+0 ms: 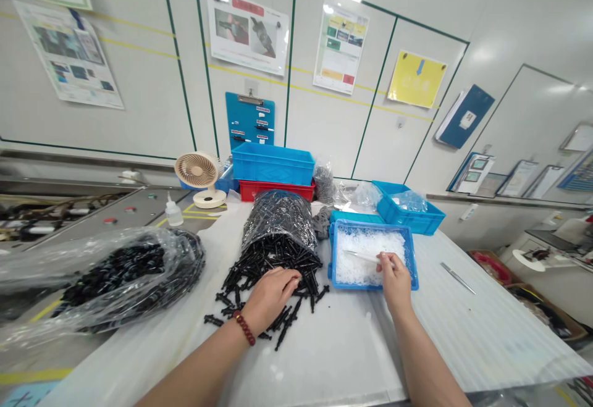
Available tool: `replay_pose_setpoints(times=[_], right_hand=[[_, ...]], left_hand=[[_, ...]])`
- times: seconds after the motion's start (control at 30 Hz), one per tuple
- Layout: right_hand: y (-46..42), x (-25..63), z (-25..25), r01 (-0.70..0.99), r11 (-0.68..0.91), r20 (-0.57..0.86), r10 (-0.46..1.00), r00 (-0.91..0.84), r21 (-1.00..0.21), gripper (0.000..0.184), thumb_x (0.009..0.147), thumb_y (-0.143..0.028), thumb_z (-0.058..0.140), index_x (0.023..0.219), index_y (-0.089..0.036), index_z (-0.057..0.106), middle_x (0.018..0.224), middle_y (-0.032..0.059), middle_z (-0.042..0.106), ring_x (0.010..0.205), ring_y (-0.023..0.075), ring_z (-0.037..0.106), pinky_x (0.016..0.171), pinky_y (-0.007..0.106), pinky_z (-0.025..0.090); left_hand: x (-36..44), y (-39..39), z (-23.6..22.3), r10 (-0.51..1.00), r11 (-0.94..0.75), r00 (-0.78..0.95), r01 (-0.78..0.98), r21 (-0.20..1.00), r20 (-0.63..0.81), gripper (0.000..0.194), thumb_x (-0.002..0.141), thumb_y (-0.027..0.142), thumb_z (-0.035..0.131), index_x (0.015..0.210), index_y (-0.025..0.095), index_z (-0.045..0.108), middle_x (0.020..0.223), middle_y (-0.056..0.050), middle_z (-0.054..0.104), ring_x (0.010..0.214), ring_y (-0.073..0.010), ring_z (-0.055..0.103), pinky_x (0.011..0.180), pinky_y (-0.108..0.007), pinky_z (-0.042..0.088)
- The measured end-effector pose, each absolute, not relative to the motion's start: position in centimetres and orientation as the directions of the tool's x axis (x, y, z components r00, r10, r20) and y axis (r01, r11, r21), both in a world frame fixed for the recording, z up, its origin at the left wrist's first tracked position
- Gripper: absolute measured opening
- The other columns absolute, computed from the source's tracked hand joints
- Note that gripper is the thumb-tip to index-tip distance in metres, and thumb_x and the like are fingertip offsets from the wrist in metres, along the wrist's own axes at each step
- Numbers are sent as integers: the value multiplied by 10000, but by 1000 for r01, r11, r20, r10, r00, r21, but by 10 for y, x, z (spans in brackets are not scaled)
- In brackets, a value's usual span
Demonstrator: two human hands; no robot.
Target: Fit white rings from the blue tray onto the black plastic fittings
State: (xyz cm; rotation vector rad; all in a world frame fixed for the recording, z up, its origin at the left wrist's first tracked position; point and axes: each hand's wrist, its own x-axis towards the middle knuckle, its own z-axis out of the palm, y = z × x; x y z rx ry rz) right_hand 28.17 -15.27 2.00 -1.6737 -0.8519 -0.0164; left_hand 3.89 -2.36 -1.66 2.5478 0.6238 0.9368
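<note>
My left hand (272, 299), a beaded bracelet at its wrist, is over the near edge of a heap of black plastic fittings (269, 259). Its fingers are drawn together; what they hold, if anything, is hidden. The slim, ridged fittings spill from the mouth of a clear plastic bag (280, 212) onto the white table cover. On the right, my right hand (395, 277) grips tweezers (364, 256), their tips pointing left over small white pieces (356, 240), too small to make out singly. These fill a shallow blue tray (374, 286).
A second bag of black parts (134, 274) lies at left. Behind are a small fan (198, 171), a dropper bottle (173, 214), a blue bin (273, 165) on a red one (252, 192), and another blue bin (424, 220). Spare tweezers (458, 277) lie at right.
</note>
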Motion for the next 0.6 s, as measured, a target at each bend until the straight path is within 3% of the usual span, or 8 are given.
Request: replay_pose_setpoints(times=[0.27, 0.6], right_hand=[[-155, 289, 20, 374, 62, 364, 417, 833, -925, 456, 729, -621, 469, 692, -173, 543, 517, -46, 452, 438, 88, 335, 437, 221, 260], [-165, 292, 27, 435, 11, 419, 289, 861, -901, 449, 747, -620, 455, 644, -184, 496, 469, -61, 387, 431, 93, 338, 438, 227, 257]], left_hand=[[39, -24, -16, 509, -843, 686, 273, 463, 521, 234, 898, 242, 377, 881, 180, 603, 766, -22, 634, 732, -158, 563, 715, -278, 450], [38, -24, -17, 498, -851, 676, 264, 453, 542, 240, 900, 252, 376, 892, 178, 605, 771, -24, 635, 733, -155, 563, 716, -277, 452]])
